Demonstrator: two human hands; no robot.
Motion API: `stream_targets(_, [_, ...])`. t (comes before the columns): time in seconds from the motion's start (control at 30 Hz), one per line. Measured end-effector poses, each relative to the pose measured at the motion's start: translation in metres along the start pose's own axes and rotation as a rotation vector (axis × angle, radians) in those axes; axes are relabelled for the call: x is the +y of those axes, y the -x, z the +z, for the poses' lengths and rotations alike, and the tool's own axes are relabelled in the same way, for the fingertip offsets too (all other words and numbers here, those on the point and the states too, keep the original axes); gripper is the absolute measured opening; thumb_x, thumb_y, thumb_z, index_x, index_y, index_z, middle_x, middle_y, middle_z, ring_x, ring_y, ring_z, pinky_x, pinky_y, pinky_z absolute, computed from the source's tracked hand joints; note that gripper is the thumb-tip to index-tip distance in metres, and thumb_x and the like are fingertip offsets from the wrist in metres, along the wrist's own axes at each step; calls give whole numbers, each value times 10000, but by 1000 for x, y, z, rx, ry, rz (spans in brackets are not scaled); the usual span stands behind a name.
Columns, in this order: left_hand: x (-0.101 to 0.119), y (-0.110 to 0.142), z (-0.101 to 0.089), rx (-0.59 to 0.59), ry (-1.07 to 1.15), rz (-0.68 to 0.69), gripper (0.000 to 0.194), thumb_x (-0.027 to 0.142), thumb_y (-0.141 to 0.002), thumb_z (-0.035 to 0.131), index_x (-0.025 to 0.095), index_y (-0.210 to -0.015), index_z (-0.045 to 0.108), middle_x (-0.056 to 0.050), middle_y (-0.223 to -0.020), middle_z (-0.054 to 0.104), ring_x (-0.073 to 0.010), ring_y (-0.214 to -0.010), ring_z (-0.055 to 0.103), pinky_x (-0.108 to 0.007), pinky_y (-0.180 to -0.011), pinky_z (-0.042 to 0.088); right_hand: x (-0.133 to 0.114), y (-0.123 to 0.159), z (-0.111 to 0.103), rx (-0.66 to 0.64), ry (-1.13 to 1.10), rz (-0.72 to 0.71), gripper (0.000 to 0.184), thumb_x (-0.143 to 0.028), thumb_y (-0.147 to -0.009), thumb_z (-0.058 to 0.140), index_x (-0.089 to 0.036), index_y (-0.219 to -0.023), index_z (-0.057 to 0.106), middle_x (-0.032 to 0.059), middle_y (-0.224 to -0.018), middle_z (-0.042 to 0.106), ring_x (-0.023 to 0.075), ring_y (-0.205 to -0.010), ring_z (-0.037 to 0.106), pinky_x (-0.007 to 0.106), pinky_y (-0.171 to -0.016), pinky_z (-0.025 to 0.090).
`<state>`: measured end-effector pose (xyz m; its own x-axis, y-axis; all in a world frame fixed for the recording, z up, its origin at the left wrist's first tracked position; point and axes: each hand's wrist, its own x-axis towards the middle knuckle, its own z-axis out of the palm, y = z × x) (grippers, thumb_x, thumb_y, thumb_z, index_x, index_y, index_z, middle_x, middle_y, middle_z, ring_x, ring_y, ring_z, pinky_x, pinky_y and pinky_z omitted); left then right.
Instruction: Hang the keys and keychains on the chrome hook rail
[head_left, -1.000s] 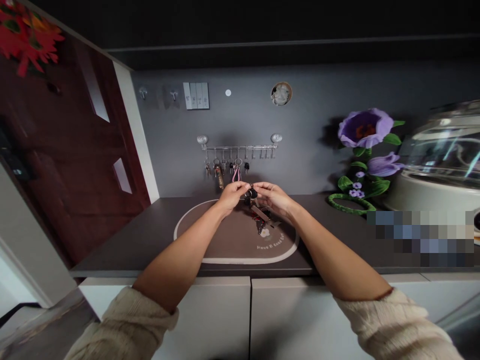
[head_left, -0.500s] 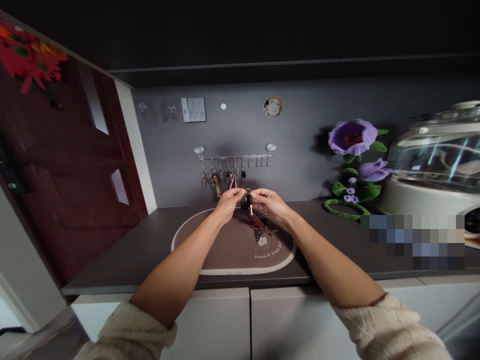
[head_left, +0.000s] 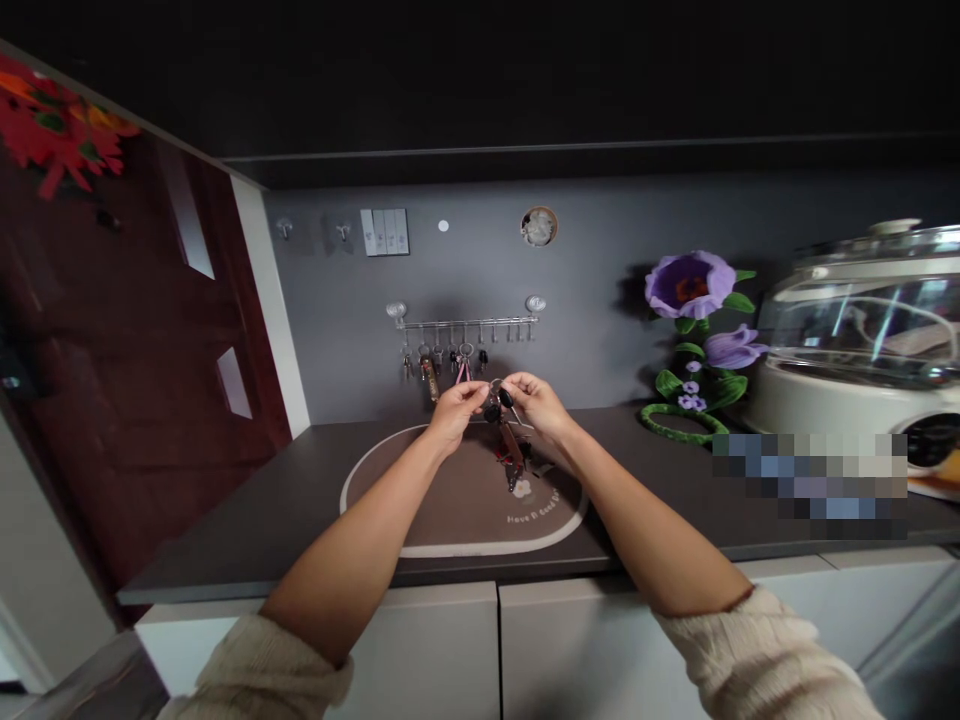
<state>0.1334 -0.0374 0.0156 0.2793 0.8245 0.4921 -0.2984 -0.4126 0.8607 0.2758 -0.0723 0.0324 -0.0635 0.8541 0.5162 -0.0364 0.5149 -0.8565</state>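
Both my hands meet above a brown oval mat (head_left: 390, 500) on the dark counter. My left hand (head_left: 455, 408) pinches the ring of a bunch of keys (head_left: 498, 408) from the left. My right hand (head_left: 534, 402) pinches the same bunch from the right, at a black key head. A brown strap and small charms (head_left: 514, 465) hang down from the bunch toward the mat. Just behind my hands, a metal hook rail (head_left: 465, 323) on the grey wall carries several other keys and a pink strap.
A dark red door (head_left: 127, 340) stands at the left. Purple fabric flowers (head_left: 694, 320) and a white appliance with a glass lid (head_left: 862, 340) sit at the right of the counter (head_left: 247, 520). Switches (head_left: 384, 231) and two small hooks are on the wall. White cabinet doors (head_left: 525, 640) lie below.
My hands stay pinched on the key bunch and have lifted it slightly toward the rail. The view has tilted down a little, so the wall items sit lower in frame.
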Motion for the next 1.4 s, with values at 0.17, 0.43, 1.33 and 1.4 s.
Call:
stream_targets(0.17, [0, 0, -2, 7, 21, -19, 321, 368, -601, 620, 165, -850, 608, -26, -807, 588, -90, -694, 516, -209, -602, 386, 0, -4, -2, 12, -17, -5, 238, -387, -640, 585, -175, -720, 511, -39, -617, 520, 54, -517, 465, 204, -537, 396])
stream_targets(0.43, [-3, -1, -3, 17, 31, -33, 320, 358, -603, 621, 151, -847, 604, -25, -753, 582, -85, -673, 521, -210, -604, 396, -2, -8, -6, 36, -59, 48, 276, -402, -613, 606, -188, -746, 495, -22, -669, 528, 83, -612, 509, 255, -597, 465])
stream_targets(1.33, [-20, -3, -2, 91, -45, -84, 287, 353, -604, 609, 149, -806, 605, -38, -746, 590, -82, -611, 520, -187, -505, 363, -9, -38, -24, 219, -80, 92, 107, -265, -712, 546, -184, -721, 476, -21, -611, 527, 65, -534, 512, 233, -546, 473])
stream_targets(1.4, [-20, -3, -2, 93, -53, -86, 286, 354, -607, 606, 149, -808, 605, -39, -744, 590, -82, -610, 519, -187, -504, 362, -8, -41, -26, 243, -74, 90, 98, -253, -713, 546, -181, -715, 480, -21, -593, 525, 63, -523, 508, 231, -542, 474])
